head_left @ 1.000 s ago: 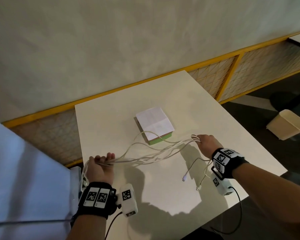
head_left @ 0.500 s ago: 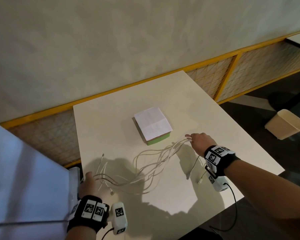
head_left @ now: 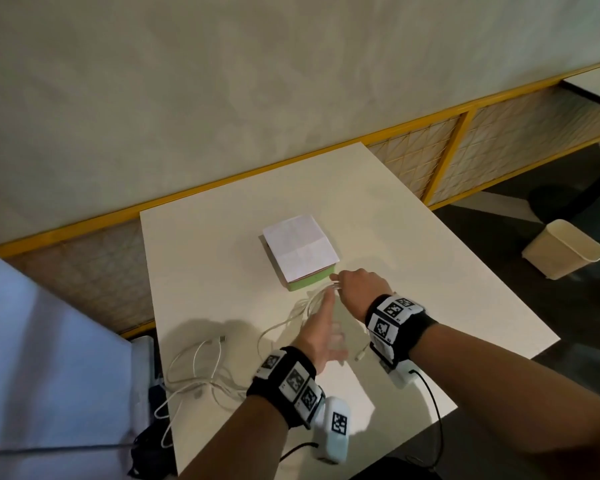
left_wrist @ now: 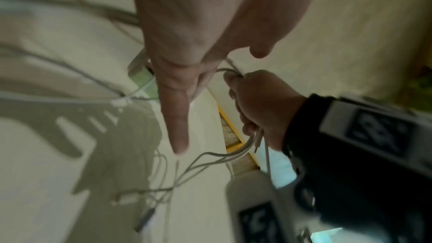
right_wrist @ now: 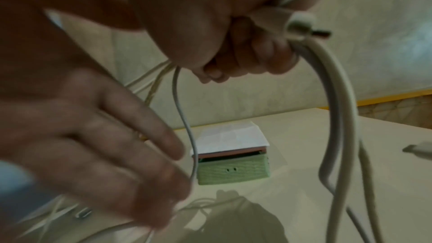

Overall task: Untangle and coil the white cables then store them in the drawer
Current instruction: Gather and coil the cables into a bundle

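**On the worktop, cables half gathered**

At the near left edge of the worktop (head_left: 222, 230), loose loops of the white cables (head_left: 201, 372) lie slack, some trailing over the side. Further right, the left hand (head_left: 321, 332) reaches forward with fingers straight, its grip released. Just beyond it, the right hand (head_left: 359, 289) clenches a bunch of the cable strands beside a small green drawer box (head_left: 310, 282) topped with white paper (head_left: 298, 247).
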Available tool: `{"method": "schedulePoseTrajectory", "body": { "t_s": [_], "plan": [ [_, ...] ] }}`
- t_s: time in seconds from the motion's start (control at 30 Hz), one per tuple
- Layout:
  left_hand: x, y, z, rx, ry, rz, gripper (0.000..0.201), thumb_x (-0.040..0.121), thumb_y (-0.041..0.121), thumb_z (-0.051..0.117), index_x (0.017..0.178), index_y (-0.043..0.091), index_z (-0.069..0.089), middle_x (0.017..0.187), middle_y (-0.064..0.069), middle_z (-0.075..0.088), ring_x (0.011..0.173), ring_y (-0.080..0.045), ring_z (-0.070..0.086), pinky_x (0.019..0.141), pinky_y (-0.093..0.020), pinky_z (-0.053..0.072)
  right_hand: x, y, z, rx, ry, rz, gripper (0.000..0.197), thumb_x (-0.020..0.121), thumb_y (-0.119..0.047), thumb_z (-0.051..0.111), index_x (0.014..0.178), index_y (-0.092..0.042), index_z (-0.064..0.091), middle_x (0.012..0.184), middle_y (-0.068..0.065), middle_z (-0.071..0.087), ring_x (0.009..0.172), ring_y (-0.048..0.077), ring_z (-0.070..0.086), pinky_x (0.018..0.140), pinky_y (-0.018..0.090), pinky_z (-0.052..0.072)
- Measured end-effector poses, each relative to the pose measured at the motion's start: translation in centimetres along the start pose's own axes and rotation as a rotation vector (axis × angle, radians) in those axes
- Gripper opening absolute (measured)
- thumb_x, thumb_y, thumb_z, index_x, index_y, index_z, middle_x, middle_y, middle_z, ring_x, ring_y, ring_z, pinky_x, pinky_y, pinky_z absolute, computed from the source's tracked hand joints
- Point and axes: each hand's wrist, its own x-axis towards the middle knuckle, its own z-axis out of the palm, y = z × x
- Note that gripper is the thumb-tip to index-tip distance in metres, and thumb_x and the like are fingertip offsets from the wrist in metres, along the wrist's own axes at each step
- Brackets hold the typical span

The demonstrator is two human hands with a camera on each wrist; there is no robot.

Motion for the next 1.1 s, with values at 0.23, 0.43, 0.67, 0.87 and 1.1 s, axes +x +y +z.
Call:
{"method": "schedulePoseTrajectory", "body": {
  "t_s": [0.23, 0.43, 0.67, 0.87, 1.1],
  "plan": [
    [1.7, 2.0, 0.4, -0.482, -0.017, 0.088, 0.054, 0.091, 0.052, 0.049, 0.127, 0.011, 0.057, 0.132, -0.013, 0.058, 0.123, -0.026, 0.053, 0.091, -0.056, 0.046, -1.8, -0.8, -0.3, -0.095, 0.051, -0.107, 0.035, 0.098, -0.024, 0.033, 0.129, -0.014, 0.046, 0.113, 0.016, 0.065, 0.101, 0.036, 0.063, 0.08, 0.04, 0.049],
    [1.7, 2.3, 0.7, -0.567, -0.026, 0.059, 0.029, 0.091, 0.042, 0.052, 0.102, 0.015, 0.058, 0.108, -0.009, 0.059, 0.103, -0.021, 0.056, 0.085, -0.042, 0.043, -2.7, -1.0, -1.0, -0.105, 0.069, -0.165, 0.031, 0.096, -0.018, 0.035, 0.124, -0.013, 0.046, 0.109, 0.015, 0.067, 0.098, 0.037, 0.064, 0.076, 0.039, 0.048],
    [0.9, 2.5, 0.8, -0.631, 0.252, 0.3, 0.038, 0.101, 0.031, 0.038, 0.075, 0.012, 0.058, 0.085, -0.006, 0.067, 0.077, -0.018, 0.059, 0.068, -0.03, 0.042, -2.5, -1.6, 0.0, -0.112, 0.115, -0.25, 0.027, 0.096, -0.025, 0.034, 0.114, -0.01, 0.047, 0.102, 0.016, 0.068, 0.09, 0.037, 0.065, 0.067, 0.037, 0.044],
    [0.4, 3.9, -0.3, -0.935, 0.27, 0.361, 0.046, 0.103, 0.035, 0.031, 0.061, 0.017, 0.029, 0.041, 0.004, 0.027, 0.04, -0.016, 0.036, 0.061, -0.033, 0.04, -2.4, -0.8, 1.2, 0.169, 0.021, -0.281, 0.036, 0.096, -0.036, 0.039, 0.11, -0.007, 0.056, 0.103, 0.022, 0.066, 0.095, 0.039, 0.061, 0.077, 0.041, 0.045],
    [0.1, 2.9, -1.0, -0.952, 0.279, 0.364, 0.047, 0.101, 0.033, 0.036, 0.059, 0.018, 0.025, 0.04, 0.006, 0.02, 0.031, -0.011, 0.021, 0.053, -0.03, 0.032, -1.8, -0.8, 0.8, 0.311, -0.143, -0.387, 0.027, 0.094, -0.026, 0.048, 0.094, -0.001, 0.059, 0.092, 0.021, 0.067, 0.08, 0.031, 0.058, 0.067, 0.028, 0.032]
  ]
}}
